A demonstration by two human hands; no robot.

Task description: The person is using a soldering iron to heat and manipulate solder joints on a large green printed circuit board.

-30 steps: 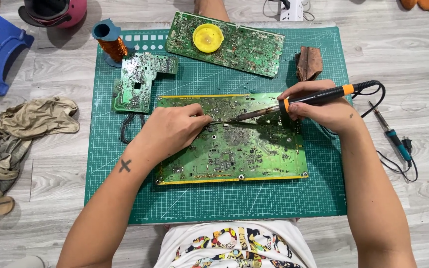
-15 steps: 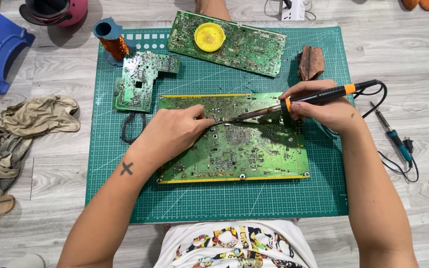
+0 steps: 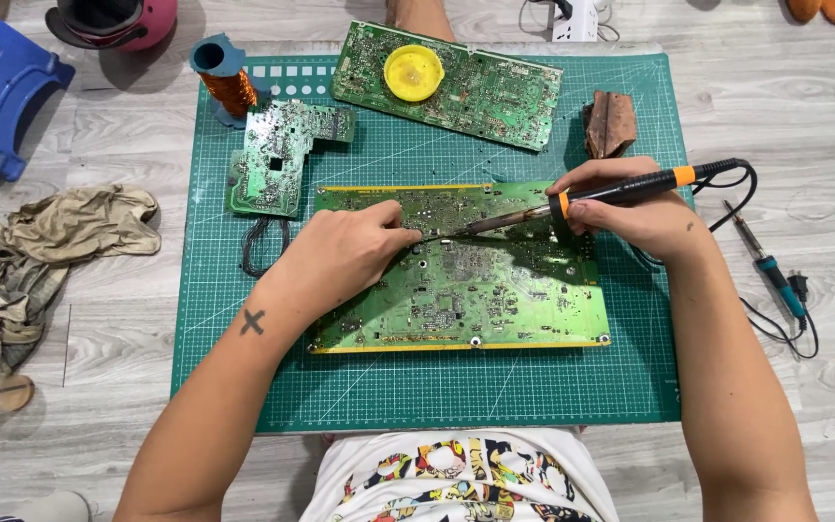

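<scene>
Green circuit board (image 3: pixel 495 290) under left hand (image 3: pixel 345 256), soldering iron (image 3: pixel 611 193).

the right hand (image 3: pixel 630 215) grips a black and orange soldering iron (image 3: pixel 620 189), fingers wrapped around the handle, with the metal tip reaching leftward toward the left hand's fingertips. the left hand (image 3: pixel 345 256) lies palm down on a large green circuit board (image 3: pixel 466 285), its fingertips (image 3: pixel 408 235) pinched close to the iron's tip. the board rests on a green cutting mat (image 3: pixel 417 387). beyond the left fingers lie a smaller circuit board (image 3: pixel 277 159) and a copper wire spool (image 3: pixel 224 82). beyond the right fingers sits a brown sponge (image 3: pixel 611 124), with another long circuit board (image 3: pixel 485 92) carrying a yellow round lid (image 3: pixel 414 72). right of the right hand, well apart, a second soldering iron (image 3: pixel 770 266) lies on the floor.
</scene>
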